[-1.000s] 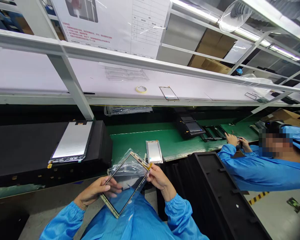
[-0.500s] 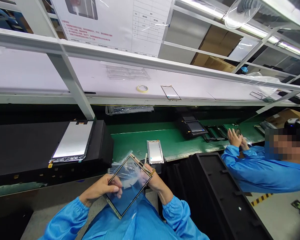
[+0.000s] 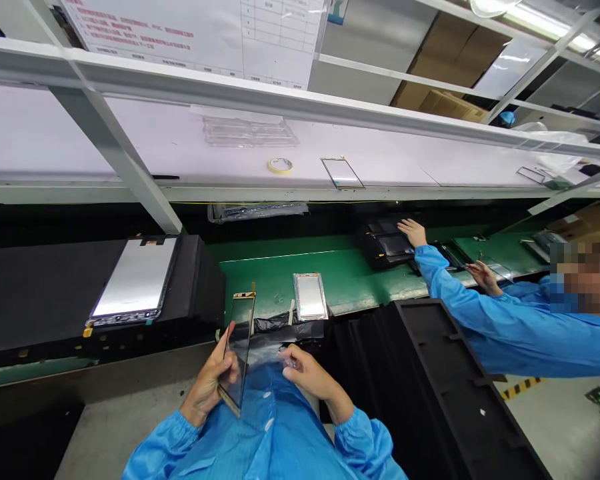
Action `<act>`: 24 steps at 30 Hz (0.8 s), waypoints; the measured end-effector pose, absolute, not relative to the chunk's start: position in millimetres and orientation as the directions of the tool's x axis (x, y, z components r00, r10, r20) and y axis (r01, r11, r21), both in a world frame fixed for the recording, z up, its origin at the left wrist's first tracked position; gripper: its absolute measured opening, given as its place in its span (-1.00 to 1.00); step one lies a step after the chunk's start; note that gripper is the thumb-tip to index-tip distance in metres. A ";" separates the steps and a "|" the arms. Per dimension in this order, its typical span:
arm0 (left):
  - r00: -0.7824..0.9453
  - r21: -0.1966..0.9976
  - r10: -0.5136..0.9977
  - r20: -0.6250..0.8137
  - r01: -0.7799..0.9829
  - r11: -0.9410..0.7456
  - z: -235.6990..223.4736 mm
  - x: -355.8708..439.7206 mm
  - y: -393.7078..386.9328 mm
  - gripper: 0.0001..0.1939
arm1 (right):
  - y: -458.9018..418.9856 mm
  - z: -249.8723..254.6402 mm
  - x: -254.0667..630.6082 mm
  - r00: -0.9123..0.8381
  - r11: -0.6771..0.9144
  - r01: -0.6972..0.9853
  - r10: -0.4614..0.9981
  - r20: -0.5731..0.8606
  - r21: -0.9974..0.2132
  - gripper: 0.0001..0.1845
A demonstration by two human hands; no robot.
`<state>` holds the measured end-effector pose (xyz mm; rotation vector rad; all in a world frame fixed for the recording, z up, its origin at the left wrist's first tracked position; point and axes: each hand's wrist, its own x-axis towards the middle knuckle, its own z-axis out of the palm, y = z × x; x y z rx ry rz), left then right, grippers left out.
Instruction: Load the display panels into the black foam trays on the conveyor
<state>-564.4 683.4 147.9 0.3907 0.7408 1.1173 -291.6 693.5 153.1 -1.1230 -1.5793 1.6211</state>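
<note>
Glass panel held upright and nearly edge-on to the camera, so its face is hard to read; lower end partly hidden behind the left hand. Long axis runs near vertical, top end with a gold tab pointing up toward the green belt. It sits above the lap, just in front of the belt's near edge. Left hand grips the panel's lower part, fingers clamped on its edges, wrist bent up. Right hand just beside it, fingers pinched on clear film, blurry, its outline unclear. Small display lies flat on the belt beyond. A co-worker's hand rests on a black tray far right.
</note>
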 end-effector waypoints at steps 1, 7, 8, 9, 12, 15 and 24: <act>0.257 0.607 0.909 -0.328 -0.680 0.412 145.5 -566.4 680.4 -0.06 | 690.5 154.5 -293.6 -0.442 -0.077 0.174 0.885 -0.148 -0.982 -0.65; 0.422 0.594 0.790 -0.445 -0.521 0.613 151.8 -581.5 666.6 -0.71 | 671.6 140.8 -307.1 -0.362 -0.438 -0.207 0.865 -0.347 -0.875 -0.52; 0.429 0.578 0.752 -0.500 -0.482 0.659 155.0 -582.5 666.5 -0.71 | 670.1 134.5 -305.8 -0.345 -0.509 -0.278 0.844 -0.410 -0.814 -0.49; 0.419 0.558 0.724 -0.547 -0.462 0.689 157.6 -582.6 667.3 -0.71 | 669.6 126.8 -302.9 -0.310 -0.554 -0.326 0.828 -0.467 -0.766 -0.47; 0.310 0.542 0.724 -0.616 -0.500 0.675 158.9 -577.8 673.3 -0.68 | 674.1 95.4 -284.8 -0.118 -0.594 -0.376 0.792 -0.599 -0.711 -0.46; 0.154 0.613 0.763 -0.627 -0.507 0.606 151.5 -568.5 679.2 -0.63 | 683.2 56.7 -258.2 0.125 -0.631 -0.378 0.690 -0.713 -0.678 -0.48; 0.053 0.587 0.667 -0.744 -0.427 0.688 128.9 -547.1 656.0 -0.56 | 733.2 -15.9 -219.3 0.471 -0.736 -0.104 0.556 -0.684 -0.669 -0.66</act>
